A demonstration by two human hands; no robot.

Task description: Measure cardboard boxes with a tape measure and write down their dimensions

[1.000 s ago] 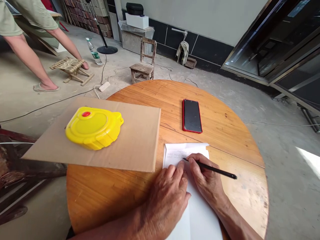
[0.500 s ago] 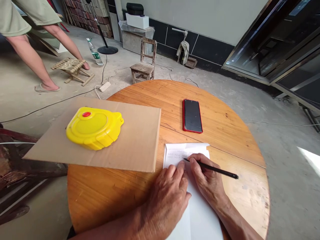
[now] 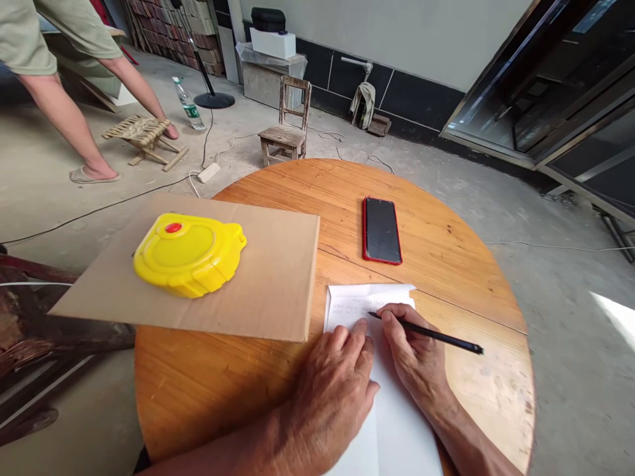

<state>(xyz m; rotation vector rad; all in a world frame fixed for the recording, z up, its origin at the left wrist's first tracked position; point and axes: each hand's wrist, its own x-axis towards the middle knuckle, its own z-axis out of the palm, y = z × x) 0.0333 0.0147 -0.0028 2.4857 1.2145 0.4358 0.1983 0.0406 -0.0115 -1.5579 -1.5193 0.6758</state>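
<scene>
My right hand (image 3: 414,354) grips a black pencil (image 3: 436,336) with its tip on a white sheet of paper (image 3: 397,423) that bears small rows of writing near its top edge. My left hand (image 3: 332,390) lies flat on the paper's left part, fingers together, holding it down. The paper rests on a round wooden table (image 3: 238,390). A red-cased phone (image 3: 381,230) lies screen up beyond the paper. To the left, a yellow tape-measure case with a red button (image 3: 188,254) sits on a cardboard sheet (image 3: 278,284) that overhangs the table's left edge.
Another person (image 3: 59,79) bends over a low woven stool (image 3: 141,132) at the far left, beside a water bottle (image 3: 187,102). A small wooden chair (image 3: 285,129), a fan stand and cables are on the concrete floor behind the table. Dark metal frames stand at right.
My right hand and pencil have shifted slightly to the right along the writing line. The person at far left has moved a little.
</scene>
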